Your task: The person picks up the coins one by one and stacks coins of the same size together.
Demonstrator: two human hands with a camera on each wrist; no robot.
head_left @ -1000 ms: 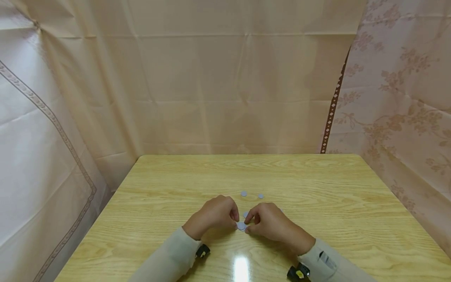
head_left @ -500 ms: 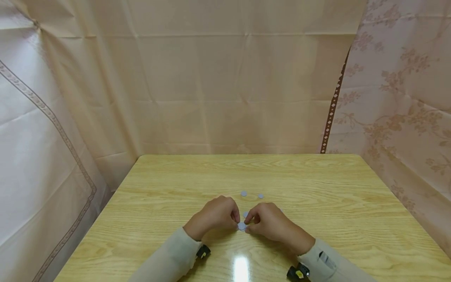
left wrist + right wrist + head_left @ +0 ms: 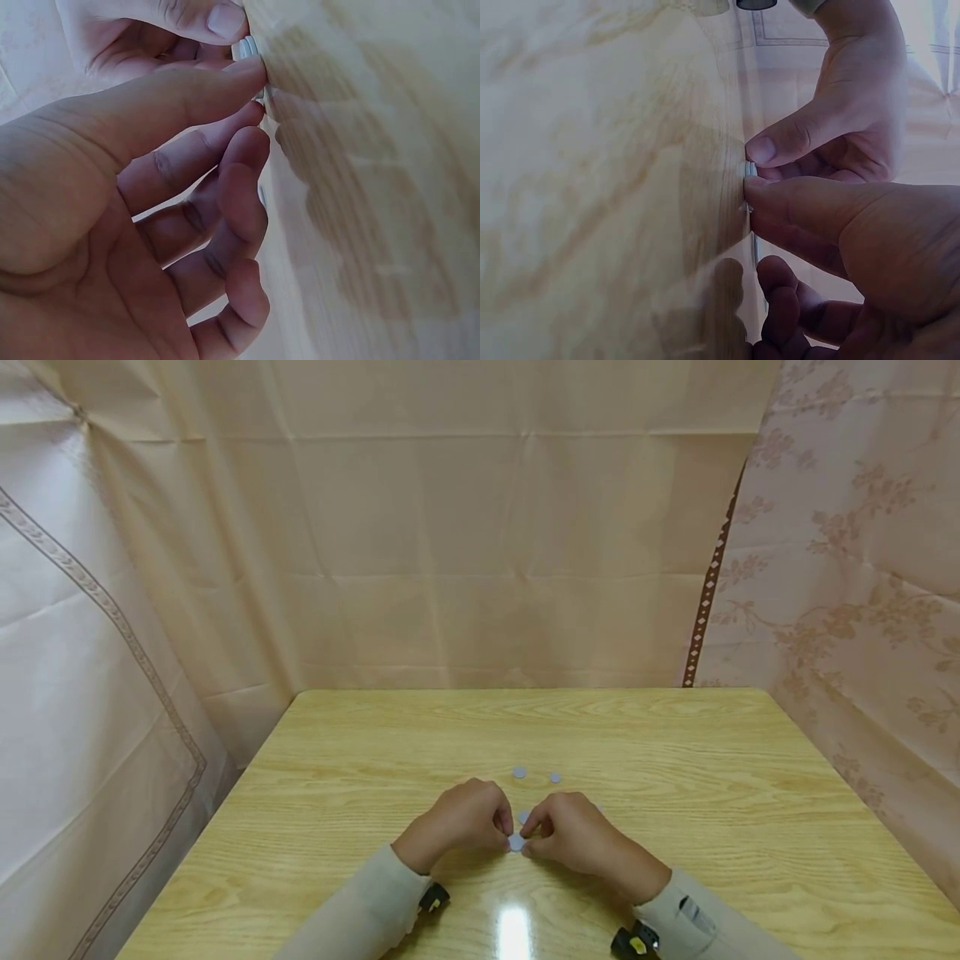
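In the head view a small stack of pale grey coin-like discs point(image 3: 516, 842) lies on the table between both hands. My left hand point(image 3: 467, 817) has thumb and forefinger at the stack's left edge, and my right hand point(image 3: 573, 831) pinches it from the right. Seen from the left wrist, thin light rims of the stack point(image 3: 245, 48) show between the thumbs, close to the wood. From the right wrist, the stack point(image 3: 751, 169) appears edge-on, largely hidden by fingertips. The other fingers of both hands are loosely bent.
Beyond the hands lie single discs, one at the back left point(image 3: 520, 772) and a smaller disc point(image 3: 555, 777) to its right. Another disc point(image 3: 523, 817) sits just behind the stack. A pale edge point(image 3: 598, 809) shows behind the right hand. Cloth point(image 3: 480, 568) hangs behind the table point(image 3: 375, 735).
My left hand has edged slightly to the right. The upper disc, earlier offset from the one beneath, now lines up with it. The right hand has hardly moved.
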